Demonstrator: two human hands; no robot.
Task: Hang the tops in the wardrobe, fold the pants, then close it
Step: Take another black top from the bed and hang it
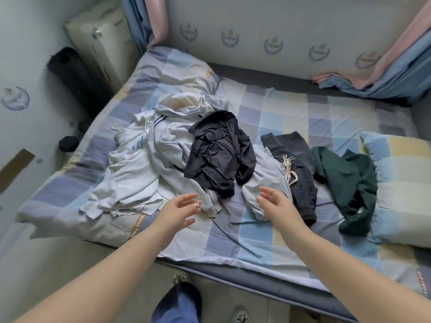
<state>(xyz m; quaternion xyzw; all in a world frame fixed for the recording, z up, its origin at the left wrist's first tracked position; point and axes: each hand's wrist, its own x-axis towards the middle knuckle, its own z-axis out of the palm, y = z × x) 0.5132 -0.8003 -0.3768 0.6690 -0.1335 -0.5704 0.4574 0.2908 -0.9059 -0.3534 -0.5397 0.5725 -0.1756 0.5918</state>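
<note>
Head view showed a bed (268,234) with a checked cover, seen from its near edge, with a heap of clothes across its middle. Both forearms reached forward over the cover. The left hand (180,209) hovered palm inward with fingers spread and relaxed, holding nothing, just beside the near hem of a pale hoodie (135,173). The right hand (276,203) was likewise spread and empty, fingers straight, positioned over a light grey garment (263,183) that lay between the two hands; whether the fingertips touched the cloth could not be determined. A black top (219,155) lay crumpled on the heap, overlapping the pale hoodie and the light grey garment, beyond both hands. Dark pants (300,169) with a pale drawstring (289,169) lay flat to the right of the black top, just beside the right hand. A dark green top (347,183) lay further right, its edge resting against a pillow (401,183). A second pillow (177,71) lay at the far left corner of the bed. Curtains (384,75) in pink and blue draped onto the far right edge. A black roll (70,71) leaned in the left corner. The wardrobe was outside the field of view.
</note>
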